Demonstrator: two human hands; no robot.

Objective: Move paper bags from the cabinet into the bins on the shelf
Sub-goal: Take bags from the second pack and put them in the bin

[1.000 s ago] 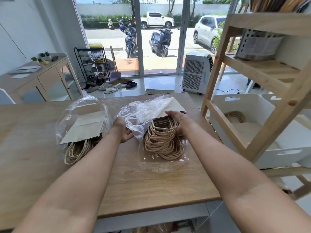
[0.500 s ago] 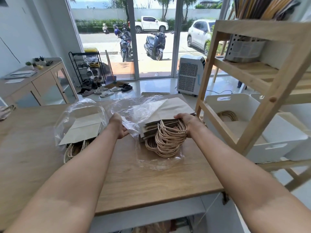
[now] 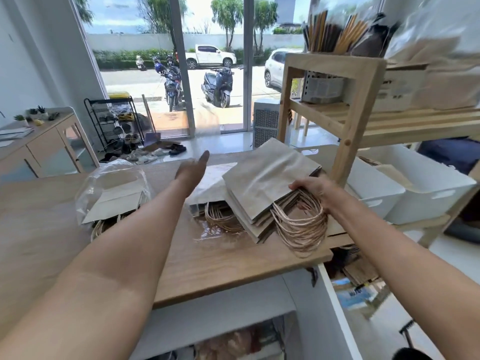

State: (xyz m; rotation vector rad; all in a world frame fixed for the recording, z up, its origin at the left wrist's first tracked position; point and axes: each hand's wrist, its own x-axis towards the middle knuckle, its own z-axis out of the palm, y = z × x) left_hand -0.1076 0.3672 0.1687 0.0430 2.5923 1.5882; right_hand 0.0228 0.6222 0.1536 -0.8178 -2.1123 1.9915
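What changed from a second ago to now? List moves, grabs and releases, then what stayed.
The right hand pulled the stack of paper bags out of the plastic wrap, lifting it right toward the white bin. The left hand let go of the wrap and opened. The other wrapped bundle stayed on the table.

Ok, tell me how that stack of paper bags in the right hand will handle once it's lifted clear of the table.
The stack of paper bags will probably sag and fan apart: its layers are already offset at the near edge. It looks fairly heavy for a one-handed grip, since the right hand holds only one corner. The rope handles hang loose, so they may swing or snag.
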